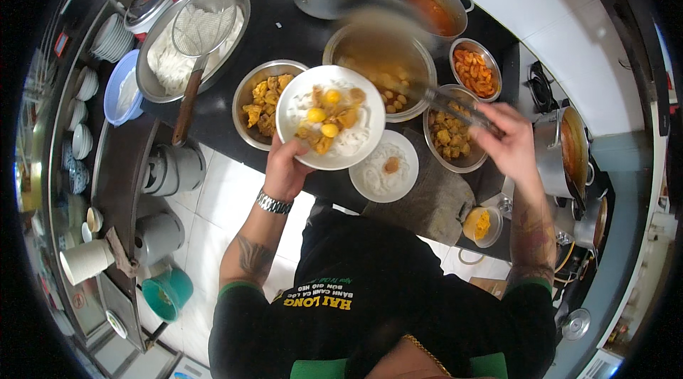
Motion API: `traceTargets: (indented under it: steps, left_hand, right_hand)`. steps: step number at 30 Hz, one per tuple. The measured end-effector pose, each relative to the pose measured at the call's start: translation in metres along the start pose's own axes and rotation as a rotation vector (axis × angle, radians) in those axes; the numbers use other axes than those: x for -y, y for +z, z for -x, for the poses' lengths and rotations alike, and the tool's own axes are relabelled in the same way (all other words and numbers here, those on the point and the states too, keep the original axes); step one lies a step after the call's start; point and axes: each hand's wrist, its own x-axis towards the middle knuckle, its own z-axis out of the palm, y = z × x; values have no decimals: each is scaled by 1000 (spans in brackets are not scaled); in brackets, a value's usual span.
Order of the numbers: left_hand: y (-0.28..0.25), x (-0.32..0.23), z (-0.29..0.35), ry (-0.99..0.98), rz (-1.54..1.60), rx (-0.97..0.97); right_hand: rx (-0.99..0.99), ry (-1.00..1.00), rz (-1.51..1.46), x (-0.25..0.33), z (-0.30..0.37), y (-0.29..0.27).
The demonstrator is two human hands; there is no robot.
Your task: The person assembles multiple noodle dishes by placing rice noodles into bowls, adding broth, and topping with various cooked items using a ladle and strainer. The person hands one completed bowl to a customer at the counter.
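My left fingers (286, 155) grip the bowl (290, 98) at the pot's (432, 71) near left, likely keeping it level; my right fingers (489, 135), right of the pot, clasp a blurred utensil (442, 101).

The person is wearing a black short-sleeved shirt (384, 258), with green trim (238, 284) edging both sleeves and green panels (318, 369) showing near the neck. Yellow, white and green lettering (316, 296) is running across the front, appearing upside down. A gold-coloured chain (427, 355) is hanging at the neck. A silvery metal-link band (273, 202) is circling the left wrist. Tattoos (254, 255) are marking both forearms, and the left hand (288, 158) and right hand (504, 133) are showing bare.
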Motion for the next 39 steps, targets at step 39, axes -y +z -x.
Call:
traceTargets:
  steps: [39]
  left_hand:
    - [-13,12,12,113,-59,-221]
  right_hand:
    - [221,79,541,-58,-49,44]
